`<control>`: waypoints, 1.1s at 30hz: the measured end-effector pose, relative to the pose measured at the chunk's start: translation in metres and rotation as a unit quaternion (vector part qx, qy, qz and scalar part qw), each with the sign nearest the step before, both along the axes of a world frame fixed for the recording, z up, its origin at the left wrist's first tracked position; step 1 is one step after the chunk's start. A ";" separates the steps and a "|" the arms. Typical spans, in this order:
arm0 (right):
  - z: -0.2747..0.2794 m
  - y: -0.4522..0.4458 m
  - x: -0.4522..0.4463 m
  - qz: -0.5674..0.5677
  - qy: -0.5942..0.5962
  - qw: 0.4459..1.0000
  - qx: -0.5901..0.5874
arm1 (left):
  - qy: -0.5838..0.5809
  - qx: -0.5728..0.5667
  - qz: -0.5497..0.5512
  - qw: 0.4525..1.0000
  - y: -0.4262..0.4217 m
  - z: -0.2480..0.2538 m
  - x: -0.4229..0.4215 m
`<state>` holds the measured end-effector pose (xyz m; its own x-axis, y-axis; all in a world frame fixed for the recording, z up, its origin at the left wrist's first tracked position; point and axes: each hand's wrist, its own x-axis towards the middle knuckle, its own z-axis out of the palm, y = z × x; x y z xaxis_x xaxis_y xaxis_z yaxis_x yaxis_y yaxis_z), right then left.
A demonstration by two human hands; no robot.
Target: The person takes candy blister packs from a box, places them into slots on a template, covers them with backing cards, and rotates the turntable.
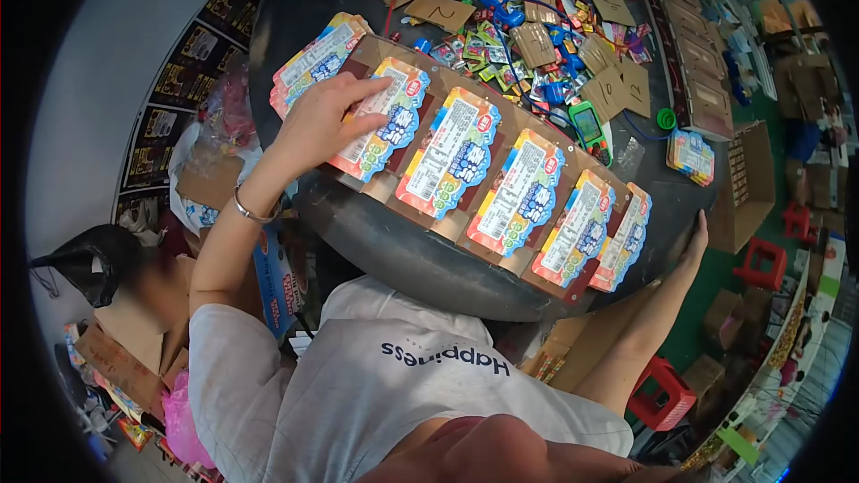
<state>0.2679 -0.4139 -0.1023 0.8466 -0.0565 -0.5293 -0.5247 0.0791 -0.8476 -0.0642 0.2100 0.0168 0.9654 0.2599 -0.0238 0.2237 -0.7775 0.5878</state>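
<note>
Several colourful printed cards lie in a row across a brown compartmented tray (438,229) at the table's near edge. My left hand (333,121), with a bracelet at its wrist, rests on the leftmost card in the tray (391,130), its thumb and fingers spread. Beside it, a stack of like cards (313,58) lies at the tray's left end. My right hand (695,237) is at the table's right edge, beyond the rightmost card (626,241); its fingers are mostly hidden and nothing shows in it.
Small wrapped packets and numbered cardboard pieces (440,11) cover the table's far part. A green device (588,123) lies behind the tray. More cards (691,157) are at the right edge, near a long brown tray (693,54). Red stools (662,394) stand on the floor.
</note>
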 end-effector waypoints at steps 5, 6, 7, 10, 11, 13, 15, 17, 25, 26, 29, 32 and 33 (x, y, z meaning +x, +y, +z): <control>0.011 0.024 -0.016 -0.011 0.008 0.999 0.038 | 0.045 0.230 -0.098 0.967 0.009 0.014 -0.010; 0.014 0.029 -0.018 -0.016 0.013 0.999 0.046 | 0.021 0.230 -0.137 0.963 0.019 0.008 -0.011; 0.016 0.031 -0.022 -0.022 0.018 0.998 0.054 | 0.022 0.228 -0.140 0.963 0.022 0.002 -0.011; 0.009 0.010 -0.028 -0.025 0.026 0.995 0.091 | 0.019 0.186 -0.143 0.972 0.025 -0.009 -0.012; -0.003 -0.007 -0.023 -0.006 0.021 0.992 0.128 | -0.001 0.225 -0.118 0.967 0.022 -0.008 -0.015; -0.032 -0.041 -0.020 -0.017 0.008 0.991 0.132 | -0.029 0.264 -0.093 0.959 0.011 -0.003 -0.022; -0.044 -0.050 -0.034 -0.045 -0.042 0.994 0.089 | -0.262 0.168 0.038 0.950 -0.015 0.005 -0.034; -0.048 -0.046 -0.075 -0.077 -0.067 0.988 0.117 | -0.248 -0.243 0.102 0.932 -0.058 -0.002 -0.087; -0.024 0.041 -0.361 -0.081 0.017 0.980 0.179 | 0.276 -0.483 0.012 0.831 -0.319 -0.113 -0.168; -0.022 0.038 -0.370 -0.036 0.046 0.982 0.182 | 0.285 -0.479 -0.001 0.830 -0.329 -0.113 -0.155; -0.021 0.024 -0.312 -0.199 -0.052 0.914 0.351 | -0.072 -0.751 0.324 0.571 -0.318 -0.096 -0.103; -0.032 0.020 -0.238 -0.257 -0.098 0.921 0.277 | -0.126 -0.556 0.520 0.636 -0.143 -0.124 -0.082; -0.043 0.015 -0.223 -0.244 -0.110 0.931 0.248 | -0.131 -0.532 0.455 0.702 -0.076 -0.132 -0.087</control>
<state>0.0447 -0.3989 -0.1455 0.8755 -0.2577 -0.4088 -0.1406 0.6735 -0.7257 -0.1515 0.1339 -0.1157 0.4184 0.7422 -0.5236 0.1186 0.5269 0.8416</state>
